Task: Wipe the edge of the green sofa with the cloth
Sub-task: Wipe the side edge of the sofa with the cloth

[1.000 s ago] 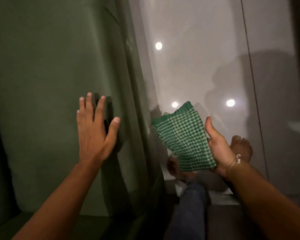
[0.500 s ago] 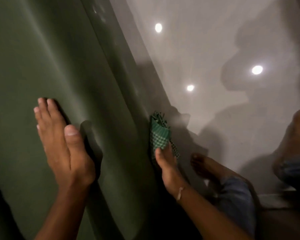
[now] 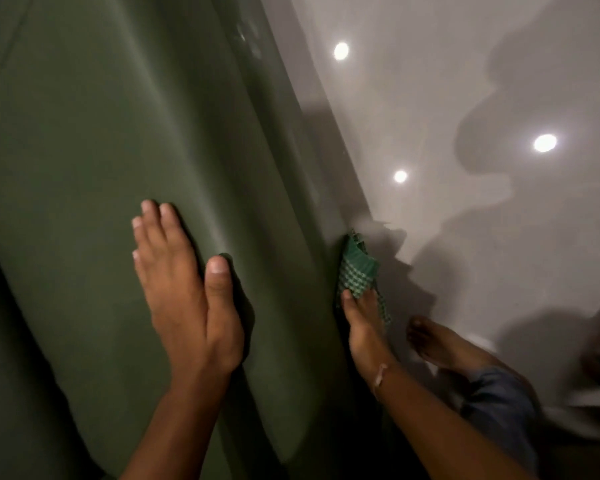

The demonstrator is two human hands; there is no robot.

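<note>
The green sofa (image 3: 118,133) fills the left half of the head view, its outer edge running diagonally down to the right. My left hand (image 3: 184,292) lies flat on the sofa's surface, fingers together and pointing up. My right hand (image 3: 364,327) holds a green and white checked cloth (image 3: 355,271) and presses it against the sofa's outer edge. Most of the cloth is bunched between the hand and the sofa; only its top shows.
A glossy pale floor (image 3: 465,98) lies to the right of the sofa and reflects ceiling lights. My bare foot (image 3: 437,344) and a blue trouser leg (image 3: 496,396) stand on it close to the sofa's edge.
My right hand has brought the cloth from the air onto the sofa's edge. In the last half second it has barely shifted. My left hand stays flat on the sofa.
</note>
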